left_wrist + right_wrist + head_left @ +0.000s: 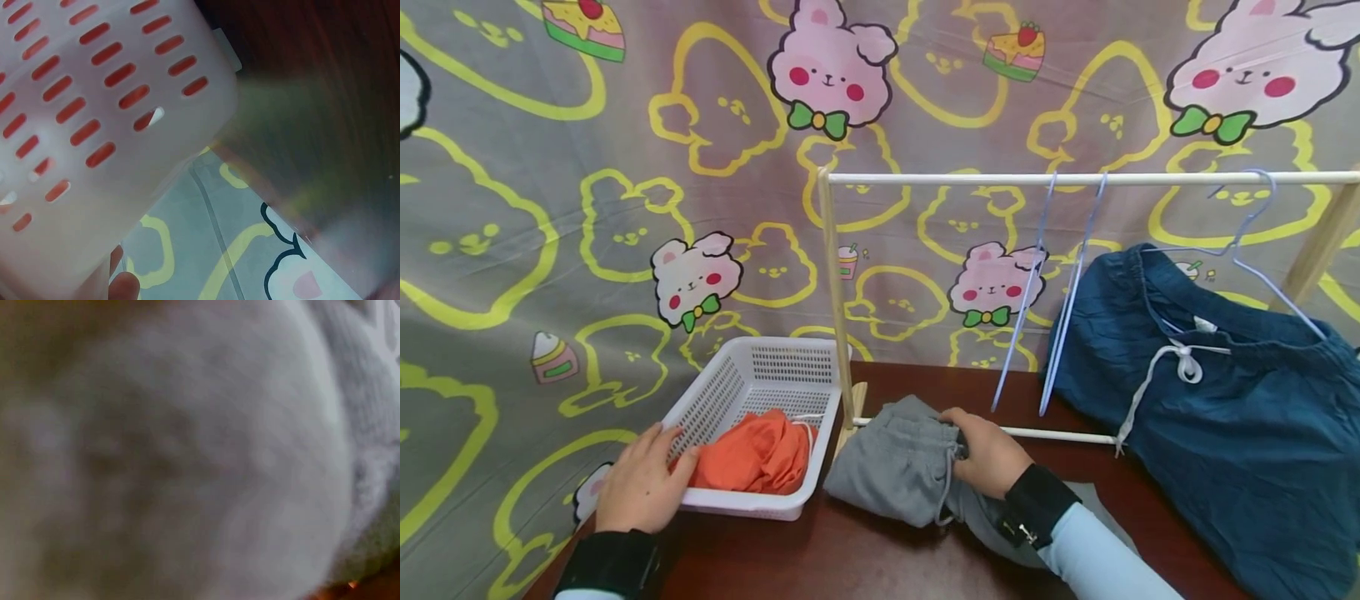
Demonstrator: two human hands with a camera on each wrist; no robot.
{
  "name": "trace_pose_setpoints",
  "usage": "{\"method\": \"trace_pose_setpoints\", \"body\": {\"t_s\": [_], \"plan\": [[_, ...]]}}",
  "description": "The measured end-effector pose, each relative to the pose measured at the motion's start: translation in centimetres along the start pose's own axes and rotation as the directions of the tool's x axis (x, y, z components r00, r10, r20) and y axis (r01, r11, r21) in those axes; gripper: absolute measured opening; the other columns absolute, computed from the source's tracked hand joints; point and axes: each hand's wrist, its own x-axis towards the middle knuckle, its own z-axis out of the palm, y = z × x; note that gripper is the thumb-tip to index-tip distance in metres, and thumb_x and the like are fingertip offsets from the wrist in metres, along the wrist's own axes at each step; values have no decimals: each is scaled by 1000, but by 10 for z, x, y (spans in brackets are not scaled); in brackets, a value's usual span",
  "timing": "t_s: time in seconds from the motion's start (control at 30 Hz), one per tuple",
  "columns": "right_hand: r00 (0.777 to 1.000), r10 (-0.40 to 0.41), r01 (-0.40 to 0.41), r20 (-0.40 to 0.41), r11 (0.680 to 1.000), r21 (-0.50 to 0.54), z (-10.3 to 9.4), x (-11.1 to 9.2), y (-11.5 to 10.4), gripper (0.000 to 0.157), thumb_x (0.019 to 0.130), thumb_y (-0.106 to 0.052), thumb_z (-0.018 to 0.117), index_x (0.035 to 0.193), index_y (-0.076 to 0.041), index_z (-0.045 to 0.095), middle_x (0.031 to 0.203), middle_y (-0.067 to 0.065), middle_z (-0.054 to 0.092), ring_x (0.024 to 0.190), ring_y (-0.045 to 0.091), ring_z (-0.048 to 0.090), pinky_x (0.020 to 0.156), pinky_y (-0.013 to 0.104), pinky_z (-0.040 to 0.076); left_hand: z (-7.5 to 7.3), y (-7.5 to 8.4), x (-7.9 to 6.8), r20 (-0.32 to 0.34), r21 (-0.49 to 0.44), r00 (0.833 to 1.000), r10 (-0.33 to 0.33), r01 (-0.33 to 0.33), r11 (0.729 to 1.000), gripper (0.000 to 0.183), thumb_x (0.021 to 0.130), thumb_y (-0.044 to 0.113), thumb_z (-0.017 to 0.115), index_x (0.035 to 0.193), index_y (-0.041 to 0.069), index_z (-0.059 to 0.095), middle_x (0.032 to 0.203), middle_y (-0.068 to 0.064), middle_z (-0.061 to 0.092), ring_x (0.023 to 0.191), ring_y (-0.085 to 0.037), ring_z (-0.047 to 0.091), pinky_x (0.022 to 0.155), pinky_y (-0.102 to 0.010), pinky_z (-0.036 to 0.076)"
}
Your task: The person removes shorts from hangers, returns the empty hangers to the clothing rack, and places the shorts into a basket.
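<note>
My left hand (643,483) holds the near left corner of a white plastic basket (786,502), its thumb over the rim. In the left wrist view, fingertips (124,286) show beside the slotted basket wall (81,94). A crumpled orange garment (752,454) with a white cord lies inside the basket. My right hand (992,454) grips grey drawstring pants (891,462) at the waistband, bunched on the table just right of the basket. Blurred grey cloth (250,444) fills most of the right wrist view.
A rack with a white top rail (925,179) and wooden posts stands behind. Two bare lilac hangers (1063,325) hang on it, and blue shorts (1240,408) with a white drawstring hang at right. The table (760,558) is dark reddish brown; a cartoon-print curtain (625,267) covers the back.
</note>
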Motion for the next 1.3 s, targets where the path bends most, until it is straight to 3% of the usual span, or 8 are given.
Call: {"method": "trace_pose_setpoints", "body": {"t_s": [0.27,0.57,0.83,1.13,1.3], "plan": [[966,-123,157,-225,978,138,-6,-1,-20,59,86,-16,80,138,-19,52,128,1,59,111,19,56,99,48,47,3,0,-1,-21,8,1000,-4,4,1000,65,100,44,57,137,-9,50,146,-37,36,132,-55,33,105,-73,26],[902,-185,306,-389,910,278,-9,7,-64,63,83,1,74,139,-17,51,136,6,56,123,24,54,103,52,43,2,-2,0,-21,-3,1000,2,-2,1000,65,101,45,55,138,-9,49,147,-37,35,132,-55,33,105,-73,25],[871,-177,362,-459,862,355,-9,21,-108,67,82,6,70,142,-15,49,139,4,54,123,22,52,107,50,40,2,-4,-1,-38,-6,999,9,-10,1000,63,101,44,55,137,-8,50,146,-36,36,132,-55,33,105,-72,26],[810,-295,506,-506,788,350,-22,41,-159,65,80,9,66,140,-10,49,133,6,57,117,22,55,102,47,45,1,-3,1,-36,-12,998,42,-43,999,62,102,44,54,138,-6,52,147,-34,37,132,-54,35,105,-72,27],[792,-338,541,-508,775,328,-33,56,-188,66,79,9,66,140,-10,48,133,7,56,116,20,55,100,43,46,1,-4,1,-30,-14,999,42,-42,999,62,102,44,53,138,-6,52,147,-34,37,131,-54,35,105,-72,26]]}}
